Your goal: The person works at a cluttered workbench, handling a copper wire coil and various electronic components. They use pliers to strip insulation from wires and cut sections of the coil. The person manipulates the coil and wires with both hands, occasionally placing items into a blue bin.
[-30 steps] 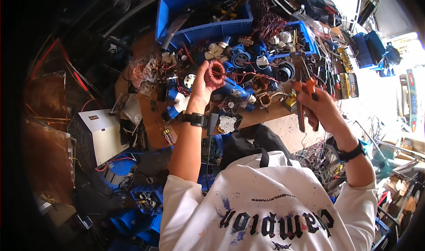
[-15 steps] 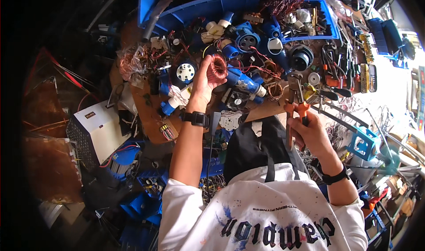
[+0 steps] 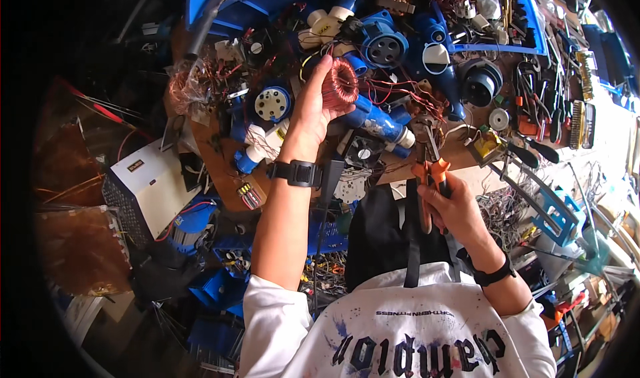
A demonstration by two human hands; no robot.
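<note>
My left hand (image 3: 310, 111) is closed round a ring-shaped copper coil (image 3: 343, 83), lifted over the cluttered bench with its round hole facing up. Reddish wires run from the coil's right side. My right hand (image 3: 450, 201) grips a pair of pliers (image 3: 427, 168) with orange-and-dark handles, their metal jaws pointing away from me above the bench's near edge. A gap shows between the handles; nothing visible sits in the jaws. Just beyond my left hand lie a blue industrial plug (image 3: 377, 121) and a blue round socket (image 3: 385, 41).
A blue bin (image 3: 527, 5) of metal parts stands at the back right. Hand tools (image 3: 543, 91) lie along the right side. Left of the bench is a white metal case (image 3: 157, 185). A white-faced round connector (image 3: 272, 103) lies left of my hand, near a small fan (image 3: 362, 153).
The coil has tilted in my left hand and shows more of its side. My right hand and the pliers have shifted a little left, towards the coil. The whole view has shifted slightly.
</note>
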